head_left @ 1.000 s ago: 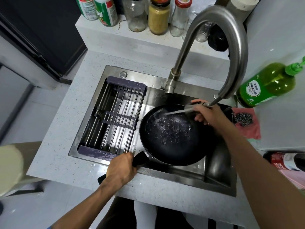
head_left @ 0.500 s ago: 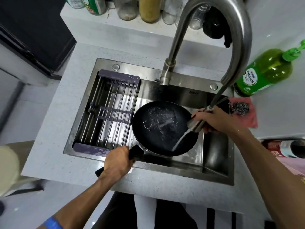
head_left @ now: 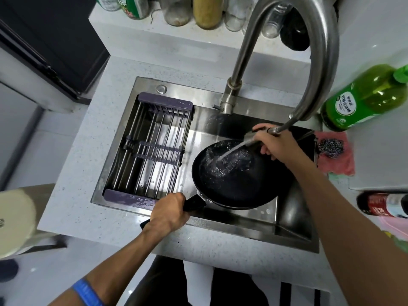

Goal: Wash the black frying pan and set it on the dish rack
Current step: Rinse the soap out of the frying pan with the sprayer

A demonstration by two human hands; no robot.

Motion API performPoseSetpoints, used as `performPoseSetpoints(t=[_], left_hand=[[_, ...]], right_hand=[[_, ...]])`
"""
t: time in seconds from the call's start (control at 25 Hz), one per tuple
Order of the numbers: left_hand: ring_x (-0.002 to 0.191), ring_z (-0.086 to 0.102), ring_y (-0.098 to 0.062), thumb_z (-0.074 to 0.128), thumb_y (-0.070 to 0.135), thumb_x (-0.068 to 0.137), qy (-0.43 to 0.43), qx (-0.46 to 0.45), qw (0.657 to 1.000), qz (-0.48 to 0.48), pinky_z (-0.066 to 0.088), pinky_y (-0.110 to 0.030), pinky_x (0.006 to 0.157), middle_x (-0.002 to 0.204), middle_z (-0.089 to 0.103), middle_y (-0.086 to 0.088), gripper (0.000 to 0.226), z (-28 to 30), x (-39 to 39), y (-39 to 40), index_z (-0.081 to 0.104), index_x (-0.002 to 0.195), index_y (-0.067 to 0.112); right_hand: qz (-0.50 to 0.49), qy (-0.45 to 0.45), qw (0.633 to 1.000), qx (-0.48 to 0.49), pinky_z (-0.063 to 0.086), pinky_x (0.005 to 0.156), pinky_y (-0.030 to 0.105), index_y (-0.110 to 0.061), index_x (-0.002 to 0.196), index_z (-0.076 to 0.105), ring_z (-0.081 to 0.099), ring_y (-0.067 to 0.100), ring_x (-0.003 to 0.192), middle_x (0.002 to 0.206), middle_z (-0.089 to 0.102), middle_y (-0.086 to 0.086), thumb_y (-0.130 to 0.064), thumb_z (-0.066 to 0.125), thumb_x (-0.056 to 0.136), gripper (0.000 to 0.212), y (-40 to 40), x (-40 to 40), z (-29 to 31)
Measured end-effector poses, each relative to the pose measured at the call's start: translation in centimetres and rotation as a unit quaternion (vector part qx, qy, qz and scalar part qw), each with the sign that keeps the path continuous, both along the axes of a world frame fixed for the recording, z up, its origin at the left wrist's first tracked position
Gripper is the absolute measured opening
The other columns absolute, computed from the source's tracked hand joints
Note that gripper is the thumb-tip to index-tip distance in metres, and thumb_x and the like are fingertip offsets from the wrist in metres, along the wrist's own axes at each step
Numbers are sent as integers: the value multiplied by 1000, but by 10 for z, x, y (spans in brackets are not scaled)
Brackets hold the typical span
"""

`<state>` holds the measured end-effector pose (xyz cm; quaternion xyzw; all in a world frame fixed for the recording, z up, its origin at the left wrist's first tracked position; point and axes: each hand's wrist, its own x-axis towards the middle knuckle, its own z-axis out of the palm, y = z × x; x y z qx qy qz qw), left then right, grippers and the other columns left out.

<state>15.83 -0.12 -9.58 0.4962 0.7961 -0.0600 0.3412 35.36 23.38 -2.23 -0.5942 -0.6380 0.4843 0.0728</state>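
The left hand (head_left: 169,212) grips the frying pan (head_left: 237,176) handle, steadying it over the sink (head_left: 293,214); the right hand (head_left: 274,142) holds the sprayer (head_left: 251,138), rinsing inside.

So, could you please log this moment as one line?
stage: rinsing | left hand: grips frying pan handle | right hand: holds sprayer | dish rack: bare

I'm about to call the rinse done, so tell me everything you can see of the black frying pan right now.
The black frying pan is round and shallow, with a dark matte inside and a black handle. It sits tilted over the right part of the steel sink, beside the dish rack, not on it. The left hand grips the handle at the sink's front edge. The right hand holds the pull-out sprayer head, whose stream strikes the pan's far inner side, where water splashes and pools. Its underside is hidden.
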Motion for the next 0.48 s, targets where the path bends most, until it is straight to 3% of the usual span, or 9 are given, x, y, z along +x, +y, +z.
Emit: performPoseSetpoints(t=[0.12,0.24,0.32,0.36,0.4,0.48], left_hand=[[59,59,-12,70,45,83,-50,-29,998,14,42,-21,51,70,62,5,27,-3,0,-1,61,81,19],[54,59,-6,72,43,84,-129,-39,990,46,49,-21,49,61,61,7,23,-6,2,-5,63,78,22],[56,60,0,69,20,90,-229,-1,967,108,52,-18,58,52,59,11,7,-5,3,-8,67,86,15],[58,61,2,65,7,91,-304,3,939,162,53,-16,62,50,60,12,4,-3,4,-9,64,94,6],[65,65,-1,65,1,88,-361,0,911,198,56,-22,69,53,63,11,7,-4,3,-11,63,95,-2],[88,68,-22,73,1,81,-396,-15,891,220,55,-45,88,72,73,3,6,-10,4,-16,69,85,0]], right_hand=[[69,-3,997,-17,40,41,22,-16,99,73,52,5,42,50,61,0,-20,60,89,17,-11,-5,3],[-29,-27,999,20,48,52,26,-14,92,74,58,9,49,53,63,-2,-27,63,86,18,-21,3,8],[-88,-55,993,64,56,70,39,-17,86,73,67,20,64,59,67,-1,-33,63,82,19,-21,22,17],[-97,-62,990,86,57,77,44,-19,85,73,69,24,72,65,69,0,-35,62,81,20,-20,31,21],[-95,-64,988,106,56,80,46,-18,88,73,69,25,75,70,71,1,-36,62,81,22,-18,38,26],[-81,-62,985,140,55,78,44,-15,94,72,67,23,74,72,70,-1,-33,61,84,23,-13,43,37]])
